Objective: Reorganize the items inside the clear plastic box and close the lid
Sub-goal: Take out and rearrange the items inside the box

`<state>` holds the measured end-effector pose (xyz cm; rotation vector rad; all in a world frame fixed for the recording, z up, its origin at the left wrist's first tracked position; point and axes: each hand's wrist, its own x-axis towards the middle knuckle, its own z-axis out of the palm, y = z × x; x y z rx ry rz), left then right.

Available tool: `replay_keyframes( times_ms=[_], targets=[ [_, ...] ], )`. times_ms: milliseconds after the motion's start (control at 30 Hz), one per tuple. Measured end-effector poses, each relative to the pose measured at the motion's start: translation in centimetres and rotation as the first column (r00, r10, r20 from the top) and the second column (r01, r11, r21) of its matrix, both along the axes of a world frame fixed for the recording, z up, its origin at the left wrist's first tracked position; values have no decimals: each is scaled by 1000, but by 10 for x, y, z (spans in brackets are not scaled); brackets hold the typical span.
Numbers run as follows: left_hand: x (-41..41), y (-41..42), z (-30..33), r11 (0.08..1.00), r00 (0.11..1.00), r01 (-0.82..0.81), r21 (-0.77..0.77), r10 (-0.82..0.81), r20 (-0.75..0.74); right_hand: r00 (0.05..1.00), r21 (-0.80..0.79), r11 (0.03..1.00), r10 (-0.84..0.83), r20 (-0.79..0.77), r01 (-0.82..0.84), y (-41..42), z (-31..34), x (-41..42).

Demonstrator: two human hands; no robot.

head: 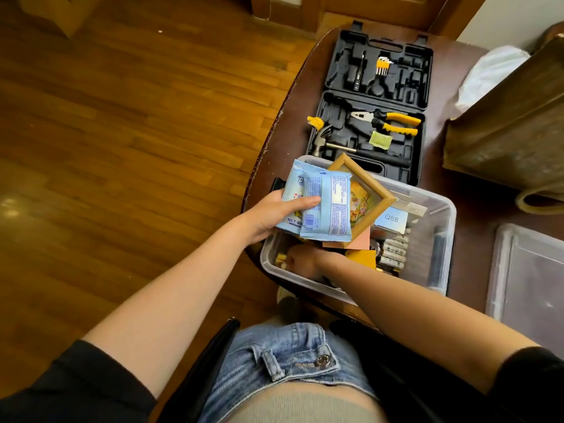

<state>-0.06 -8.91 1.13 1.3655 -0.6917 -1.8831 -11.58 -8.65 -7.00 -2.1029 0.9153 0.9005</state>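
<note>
Denim shorts (283,358) fill the bottom of the view, at the desk's (476,209) near edge. Left hand (280,213) grips two blue wipe packs (317,206) and a wooden frame (366,193) above the box's (439,239) left rim. Right hand (300,259) reaches down inside the box by its near-left corner; whether its fingers hold anything cannot be told. Batteries (393,254) lie in the box. Its lid (528,285) rests at the desk's right edge. An open tool case (375,96) sits just beyond the box.

Glossy wooden plank floor (122,148) beside a dark brown table (451,71).
</note>
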Motion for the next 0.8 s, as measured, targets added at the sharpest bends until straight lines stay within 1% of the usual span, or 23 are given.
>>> replay_keyframes(
  times_ms=[67,100,167,233,300,400,467,533,600,633,700,800],
  targets=[
    [0,0,-1,1000,1000,0,-5,0,3,997,41,999,-10,71,7,-2,9,-3],
    [0,1,-2,1000,1000,-1,-7,1,3,992,64,997,-42,123,34,-1,15,-5],
    [0,1,-2,1000,1000,-1,-7,1,1,957,107,986,-154,245,132,3,31,-17],
    [2,1,-2,1000,1000,6,-9,-6,-13,893,176,955,-287,346,239,9,45,-36],
    [4,0,-1,1000,999,18,-11,-18,-27,849,240,922,-377,370,305,12,60,-64],
    [5,-2,-2,999,998,51,-2,-51,-29,829,270,878,-467,307,395,10,77,-114],
    [6,-3,-2,998,997,62,16,-61,-40,845,174,877,-478,241,447,4,82,-143],
    [9,-3,-1,997,996,65,36,-62,-69,874,-15,885,-457,164,466,-2,79,-164],
    [12,-3,-1,996,992,70,52,-64,-105,904,-226,876,-425,52,425,-8,71,-172],
    [12,-3,0,995,990,78,56,-70,-121,912,-305,868,-410,6,392,-8,66,-172],
    [11,-2,1,993,986,101,59,-93,-137,921,-398,854,-385,-51,335,-9,57,-166],
    [6,-3,2,990,983,127,64,-117,-141,920,-475,836,-371,-122,274,-11,46,-157]
  ],
)
